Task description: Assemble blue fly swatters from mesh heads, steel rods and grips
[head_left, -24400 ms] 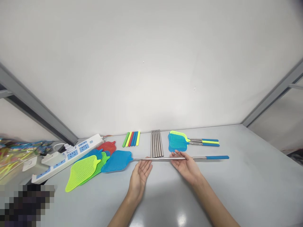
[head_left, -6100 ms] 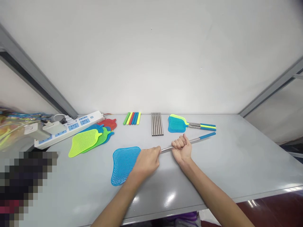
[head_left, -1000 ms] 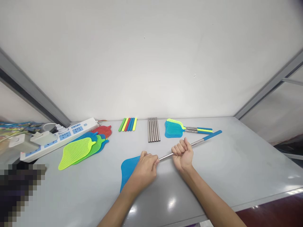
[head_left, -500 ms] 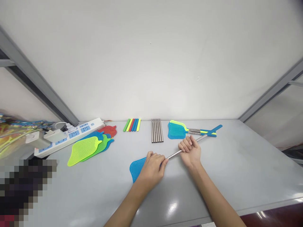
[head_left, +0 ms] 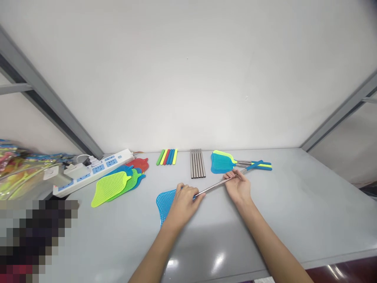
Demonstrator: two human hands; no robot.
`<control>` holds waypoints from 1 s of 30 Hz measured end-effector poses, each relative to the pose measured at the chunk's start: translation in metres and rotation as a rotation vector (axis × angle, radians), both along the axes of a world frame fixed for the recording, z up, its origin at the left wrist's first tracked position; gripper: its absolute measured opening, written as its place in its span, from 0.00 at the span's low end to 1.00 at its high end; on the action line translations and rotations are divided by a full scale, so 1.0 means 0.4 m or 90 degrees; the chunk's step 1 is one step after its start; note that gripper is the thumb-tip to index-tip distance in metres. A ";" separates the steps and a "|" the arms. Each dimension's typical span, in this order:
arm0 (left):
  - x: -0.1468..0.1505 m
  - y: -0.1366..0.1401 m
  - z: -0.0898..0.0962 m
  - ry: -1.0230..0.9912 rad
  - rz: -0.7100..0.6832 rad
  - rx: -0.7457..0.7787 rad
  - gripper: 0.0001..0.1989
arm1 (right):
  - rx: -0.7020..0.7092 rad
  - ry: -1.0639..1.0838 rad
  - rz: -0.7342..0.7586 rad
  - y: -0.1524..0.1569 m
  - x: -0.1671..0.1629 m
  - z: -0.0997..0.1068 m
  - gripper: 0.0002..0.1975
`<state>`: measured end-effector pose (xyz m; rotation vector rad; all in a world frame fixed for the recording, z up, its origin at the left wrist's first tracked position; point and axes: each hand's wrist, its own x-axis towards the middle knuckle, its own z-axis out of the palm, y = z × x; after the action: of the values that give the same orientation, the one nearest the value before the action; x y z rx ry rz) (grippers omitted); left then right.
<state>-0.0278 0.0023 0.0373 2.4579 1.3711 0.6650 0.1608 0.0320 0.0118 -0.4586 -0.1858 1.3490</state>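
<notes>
My left hand (head_left: 185, 204) is closed on a blue fly swatter (head_left: 165, 202), where its head meets the metal rod. The perforated head pokes out to the left, partly hidden by that hand. From there the rod slants up to the right, ending in a blue handle. My right hand (head_left: 238, 188), palm up, has its fingers curled around the rod near this handle. Just behind lie finished-looking fly swatters (head_left: 223, 162) with blue and yellow heads and handles. A row of loose metal rods (head_left: 197, 163) lies at the back middle.
Left of the rods lie several coloured handles (head_left: 167, 157). Loose swatter heads (head_left: 110, 184) in yellow, green, blue and red overlap at the left, beside a white power strip (head_left: 97, 169) with plugged-in adapters. A wall stands behind the grey table (head_left: 294, 204).
The swatter has shifted left and its handle end has dropped slightly. My right hand's fingers have loosened a little around the rod. The camera's view has shifted slightly.
</notes>
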 end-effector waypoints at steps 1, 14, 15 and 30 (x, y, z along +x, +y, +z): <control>-0.003 0.003 -0.002 -0.004 0.008 -0.002 0.16 | -0.007 0.002 -0.006 0.003 0.006 -0.005 0.06; -0.031 0.015 -0.024 -0.033 0.023 -0.009 0.16 | -0.056 0.104 0.033 -0.010 0.008 -0.005 0.07; -0.030 0.015 -0.026 -0.033 0.025 -0.010 0.16 | -0.058 0.109 0.035 -0.011 0.008 -0.005 0.07; -0.040 0.025 -0.050 -0.014 0.050 -0.006 0.20 | -0.077 0.120 0.017 -0.015 0.012 -0.010 0.07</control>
<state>-0.0438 0.0125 0.0175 2.3937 1.4653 0.6992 0.1655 0.0261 0.0078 -0.4286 0.0448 1.4262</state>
